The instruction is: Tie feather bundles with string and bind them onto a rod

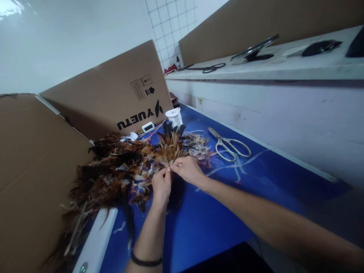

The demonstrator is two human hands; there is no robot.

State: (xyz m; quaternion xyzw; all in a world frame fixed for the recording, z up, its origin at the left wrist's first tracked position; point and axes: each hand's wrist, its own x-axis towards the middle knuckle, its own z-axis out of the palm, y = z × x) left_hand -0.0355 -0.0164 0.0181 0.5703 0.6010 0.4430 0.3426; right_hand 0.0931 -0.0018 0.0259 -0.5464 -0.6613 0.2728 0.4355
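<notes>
My left hand (161, 185) and my right hand (187, 170) meet at the base of a fanned bunch of brown feathers (169, 146) with dark tips. Both hands are closed in a pinch, thumbs and fingertips nearly touching. The quill ends between my fingers are too small to make out clearly. A large heap of loose brown, black and whitish feathers (110, 170) spreads to the left of the bunch. Silver-handled scissors (227, 144) lie on the blue tabletop (196, 223), right of my hands. Behind the bunch stands a white spool (174, 116).
Cardboard boxes (113, 87) wall off the left and back. A white shelf (256, 70) along the right bears dark scissors (210, 68). Thin ribbon pieces (237, 167) lie near the silver scissors. A white bar-shaped device (96, 239) sits at lower left, and a small white display (148, 127) by the box.
</notes>
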